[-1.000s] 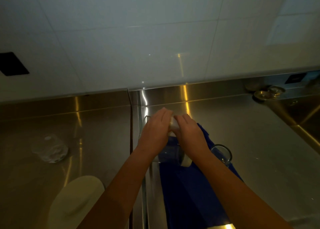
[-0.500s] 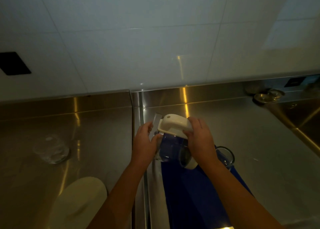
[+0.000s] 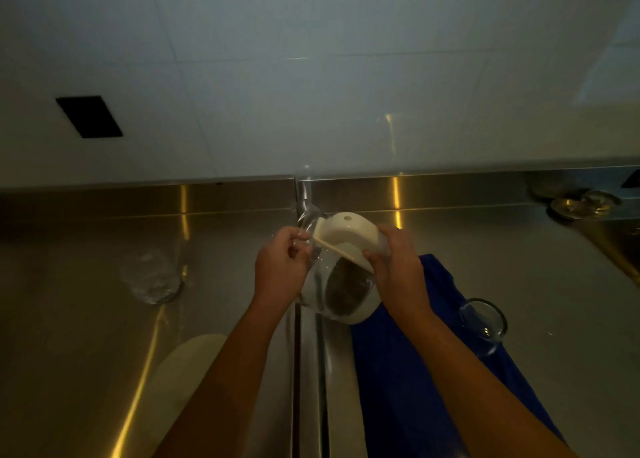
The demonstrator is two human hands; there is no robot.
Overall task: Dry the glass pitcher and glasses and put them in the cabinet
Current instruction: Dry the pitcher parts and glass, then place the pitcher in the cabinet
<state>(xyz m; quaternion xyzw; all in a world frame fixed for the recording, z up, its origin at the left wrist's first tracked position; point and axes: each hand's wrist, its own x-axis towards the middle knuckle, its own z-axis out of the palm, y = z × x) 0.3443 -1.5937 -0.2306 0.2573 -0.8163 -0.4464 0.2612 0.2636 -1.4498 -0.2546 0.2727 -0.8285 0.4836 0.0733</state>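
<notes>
Seen from the head camera, the person is holding the pitcher (image 3: pixel 343 286) tilted in the air, above the seam of the steel counter (image 3: pixel 485 249). The left hand (image 3: pixel 282 267) is pinching the clear rim near the spout, with its fingers curled. The right hand (image 3: pixel 398 267) is gripping the cream handle just beside the lid (image 3: pixel 346 230), with its fingers wrapped round it. A blue cloth (image 3: pixel 415 371) is lying on the counter below, and a glass (image 3: pixel 483 322) is resting on its right edge. A second glass (image 3: pixel 152 279) is sitting well apart on the left, near a pale plate (image 3: pixel 187 371).
</notes>
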